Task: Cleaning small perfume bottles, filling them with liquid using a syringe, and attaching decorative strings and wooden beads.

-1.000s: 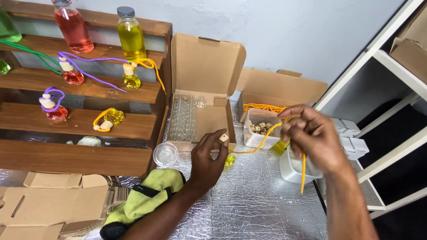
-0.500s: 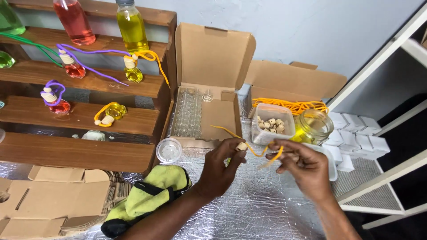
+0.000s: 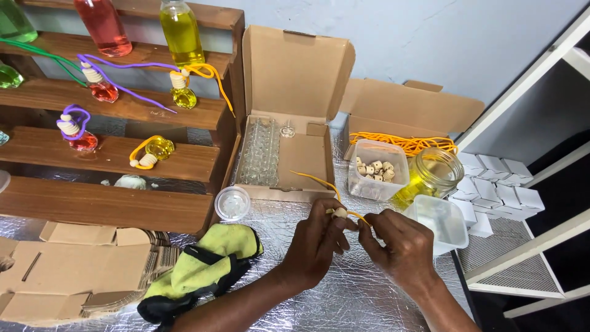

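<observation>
I see the left hand [image 3: 316, 243] pinching a small wooden bead [image 3: 339, 213] on a yellow cord [image 3: 319, 181]; the right hand [image 3: 399, 243] pinches the cord's end just beside it, above the silver foil surface [image 3: 307, 307]. Behind, a clear plastic tub [image 3: 376, 169] holds more beads; a glass jar [image 3: 433, 175] holds yellow liquid.
</observation>
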